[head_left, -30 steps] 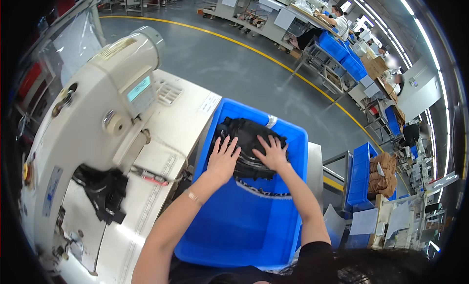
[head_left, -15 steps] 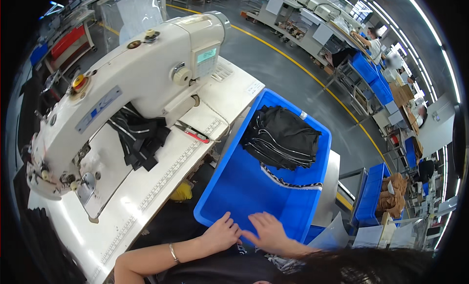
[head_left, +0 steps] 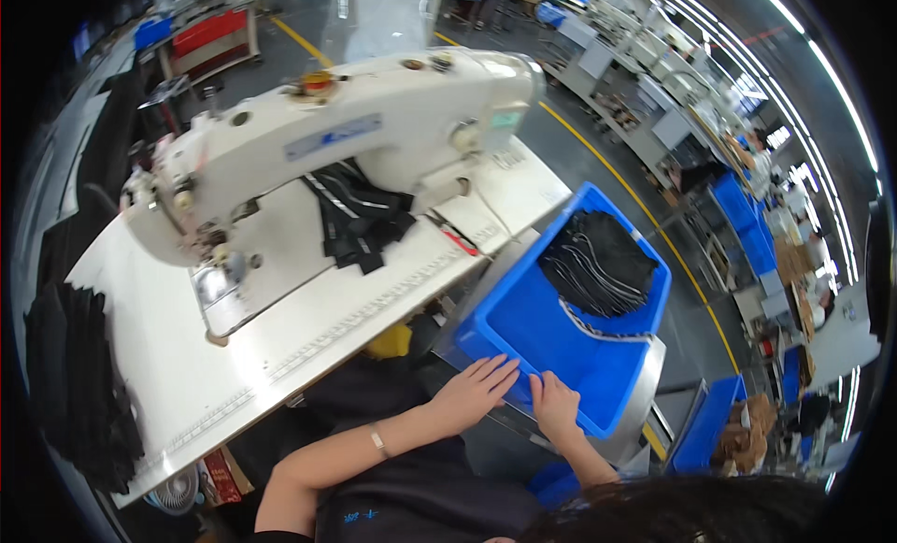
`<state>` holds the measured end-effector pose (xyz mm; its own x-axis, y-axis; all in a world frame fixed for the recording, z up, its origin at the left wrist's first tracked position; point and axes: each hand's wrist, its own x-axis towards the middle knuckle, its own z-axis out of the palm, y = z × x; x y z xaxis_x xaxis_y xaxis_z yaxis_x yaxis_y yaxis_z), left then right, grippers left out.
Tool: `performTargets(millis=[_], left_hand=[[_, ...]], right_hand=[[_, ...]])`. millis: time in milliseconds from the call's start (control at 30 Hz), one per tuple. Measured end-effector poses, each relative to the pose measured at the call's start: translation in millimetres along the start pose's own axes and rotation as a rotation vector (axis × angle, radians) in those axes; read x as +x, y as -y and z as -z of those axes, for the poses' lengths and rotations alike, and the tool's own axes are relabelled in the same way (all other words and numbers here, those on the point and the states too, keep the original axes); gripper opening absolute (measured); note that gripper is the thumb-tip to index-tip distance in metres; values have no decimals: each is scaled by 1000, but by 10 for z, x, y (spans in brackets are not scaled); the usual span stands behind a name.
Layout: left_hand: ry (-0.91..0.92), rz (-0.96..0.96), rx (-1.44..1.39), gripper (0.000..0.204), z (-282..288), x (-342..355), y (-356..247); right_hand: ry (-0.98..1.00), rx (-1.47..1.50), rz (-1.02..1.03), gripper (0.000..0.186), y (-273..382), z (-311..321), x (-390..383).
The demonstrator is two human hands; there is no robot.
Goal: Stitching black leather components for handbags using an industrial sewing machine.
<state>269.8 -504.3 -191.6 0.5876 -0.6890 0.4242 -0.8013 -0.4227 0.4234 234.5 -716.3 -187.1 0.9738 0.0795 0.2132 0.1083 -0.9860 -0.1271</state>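
Beside the white sewing machine [head_left: 355,141], my left hand [head_left: 481,389] and right hand [head_left: 555,405] lay flat, fingers spread, gripping nothing, on the near rim of the blue bin [head_left: 523,319], black fabric pieces [head_left: 598,263] stacked at its far end, probably needing a forward reach.

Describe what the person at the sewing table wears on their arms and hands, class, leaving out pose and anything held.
Both forearms are bare, with no sleeves reaching them and no gloves. The left hand has a thin, pale bracelet around the wrist. The right hand shows no ring or band that can be made out. The dark top seems short-sleeved, with a small blue mark on its front.
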Motion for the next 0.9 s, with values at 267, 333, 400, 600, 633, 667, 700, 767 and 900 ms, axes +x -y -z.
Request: performTargets(millis=[267,333,400,600,633,667,700,767,900], left_hand=[[-214,513,-81,28,1576,-1763,-300],[-369,664,51,20,1942,-2070,-470],[-510,782,271,22,2318,-2384,-633],[-710,1071,1029,30,3549,-3461,-740],[-767,1134,1053,35,3732,-3616,-706],[-676,1162,1200,39,3875,-3740,-651],[-596,1202,1315,43,3996,-3842,-599],[-609,1161,1206,39,4189,-3981,-503],[-635,998,1210,24,4277,-4035,-388]], right_hand=[[133,-21,-20,25,52,-139,-28],[209,-95,79,27,167,82,62],[266,-203,143,30,399,351,282],[-59,554,699,17,1970,425,1062],[-97,574,955,21,2243,426,1112],[-124,590,1215,28,2571,402,1165],[-57,604,1259,23,2891,425,1165],[66,758,1436,36,3719,474,1157],[42,1222,1505,45,5571,649,843]])
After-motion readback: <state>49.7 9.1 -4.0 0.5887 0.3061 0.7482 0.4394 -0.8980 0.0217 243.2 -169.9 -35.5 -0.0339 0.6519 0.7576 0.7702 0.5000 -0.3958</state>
